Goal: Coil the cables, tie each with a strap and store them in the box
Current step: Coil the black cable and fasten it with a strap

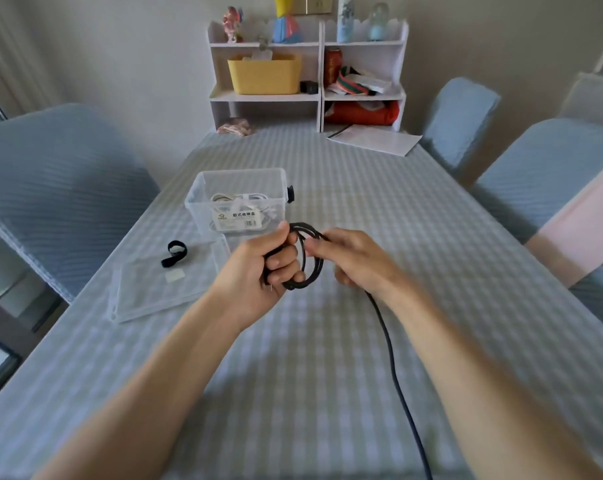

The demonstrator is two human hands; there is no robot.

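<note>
**Black cable half-coiled above the table, long tail still to wind**

Head view: You hold a small coil of black cable [305,258] above the checked tablecloth [327,358], just in front of the clear plastic box [239,199]. Your left hand [262,268] has its fingers curled tight through the loops, thumb on top, clamped on the bundle. Your right hand [348,258] pinches the strand at the coil's right edge, fingertips together on the cable. From under that hand the loose end runs down the table and out of the bottom of the frame, so much of it looks left to wind.

The risks, judged from here: if your left grip slackens while you feed the next turn, the loops could spring apart and tangle. The trailing length could also snag on the table edge, tugging the coil out of shape. The black strap [174,252] lies well to the left, on the clear lid [147,296]; reaching for it takes one hand off the coil, and the bundle could unwind then.

A white cable [239,199] appears to lie in the box already.
</note>
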